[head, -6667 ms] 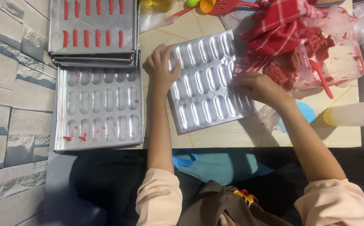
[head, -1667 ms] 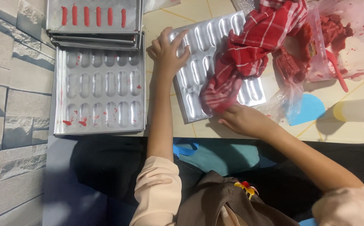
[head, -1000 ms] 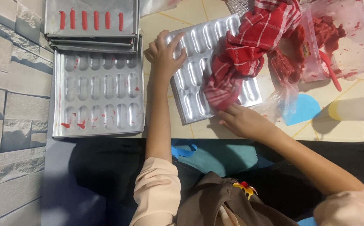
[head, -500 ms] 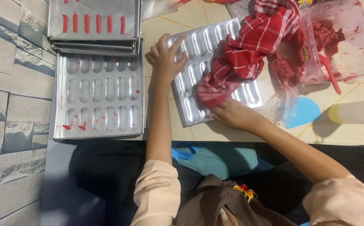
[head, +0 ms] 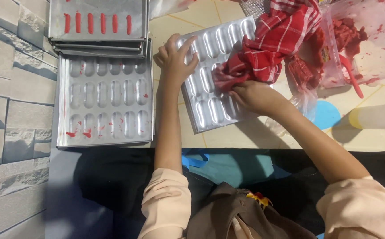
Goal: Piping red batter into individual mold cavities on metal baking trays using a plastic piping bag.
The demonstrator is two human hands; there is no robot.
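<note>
A metal mould tray [head: 210,110] with rows of oval hollows lies tilted in front of me on the yellow table. My left hand [head: 177,57] presses flat on its upper left corner, fingers spread. My right hand [head: 252,95] grips a red and white checked cloth [head: 272,42] and holds it against the middle of the tray. The cloth trails up to the right and covers part of the tray's upper right corner.
A second mould tray [head: 106,99] with red smears lies at the left, below a stack of trays [head: 97,26] holding red strips. A clear tub [head: 361,44] of red paste with a red spatula stands at the right, beside a clear plastic bag [head: 301,102], a blue lid [head: 325,115] and a pale cylinder [head: 378,116].
My right hand has pulled the cloth across the tray from its lower right toward its middle, baring the lower hollows. My left hand has stayed on the tray's corner.
</note>
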